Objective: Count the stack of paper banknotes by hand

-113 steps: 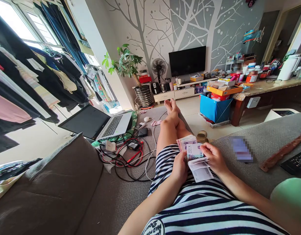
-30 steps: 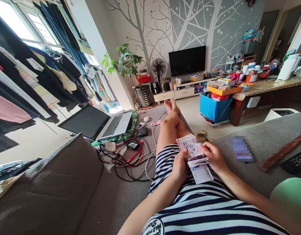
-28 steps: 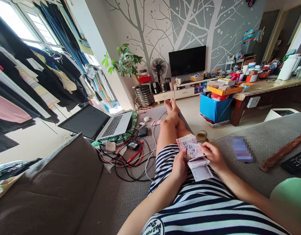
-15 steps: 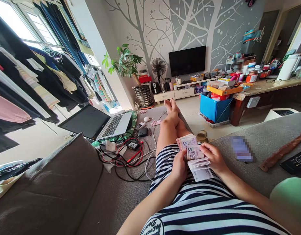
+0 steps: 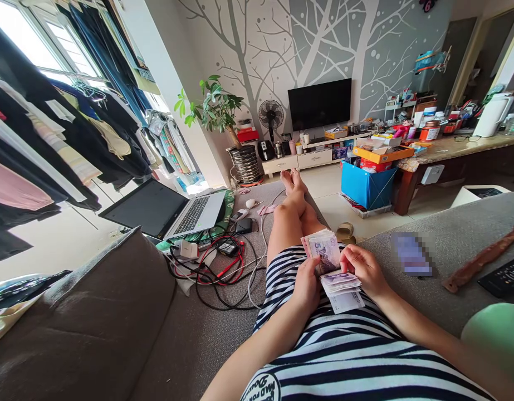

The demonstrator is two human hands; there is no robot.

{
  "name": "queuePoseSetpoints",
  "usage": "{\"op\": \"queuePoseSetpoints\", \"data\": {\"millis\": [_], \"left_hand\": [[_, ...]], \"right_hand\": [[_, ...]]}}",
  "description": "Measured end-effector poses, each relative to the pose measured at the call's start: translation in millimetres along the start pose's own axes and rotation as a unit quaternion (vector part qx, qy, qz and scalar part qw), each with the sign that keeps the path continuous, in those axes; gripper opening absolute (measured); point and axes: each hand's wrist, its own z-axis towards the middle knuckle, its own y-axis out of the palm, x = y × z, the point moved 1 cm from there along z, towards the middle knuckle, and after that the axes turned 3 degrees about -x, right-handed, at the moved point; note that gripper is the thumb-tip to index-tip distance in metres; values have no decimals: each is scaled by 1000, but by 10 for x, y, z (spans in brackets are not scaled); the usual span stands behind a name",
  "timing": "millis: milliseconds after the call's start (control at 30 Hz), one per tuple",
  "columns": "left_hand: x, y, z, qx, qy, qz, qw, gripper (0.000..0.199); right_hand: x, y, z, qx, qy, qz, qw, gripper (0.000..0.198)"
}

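upper banknotes [image 5: 327, 249] are held above the lap by the left hand [image 5: 306, 285], its thumb pressed flat on their face and its other fingers hidden behind. a large 5 is shown on the top note. lower banknotes [image 5: 341, 283], fanned and tilted toward the body, are seen just below, over striped clothing [image 5: 344, 348]. whether both groups are joined in one bundle under the left thumb cannot be told.

change noted: a moment ago a note marked 5 was drawn out between the two hands, in front of the upper group. now no note is seen stretched there; the face of the next one is left uncovered, and more purple print is shown at the top of the lower fan. it is judged that one note has been turned down onto the lower group, so the work in hand is taken to have been moved on by a single note.

the right hand [image 5: 366, 272] is placed at the right edge of the notes, thumb and forefinger brought together. whether a corner is pinched between them cannot be told. the left grip is unchanged, and by it the notes seem to be kept aligned.

surroundings unaltered: the laptop [image 5: 195, 214] is left open on the sofa [image 5: 215, 351], and the remote control [image 5: 504, 277] is left lying at the far right.
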Motion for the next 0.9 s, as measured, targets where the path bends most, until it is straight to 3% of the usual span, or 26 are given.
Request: {"op": "queuePoseSetpoints", "data": {"millis": [233,467,900], "left_hand": [[8,5,-19,4,-3,10,1000,30],[-26,-17,-9,4,-6,-1,1000,32],[-30,-29,-2,1,-7,6,1000,31]], "right_hand": [[173,-45,79,103,45,-13,994,65],[206,-46,67,66,43,-32,996,62],[245,-57,74,90,52,-38,994,63]]}}
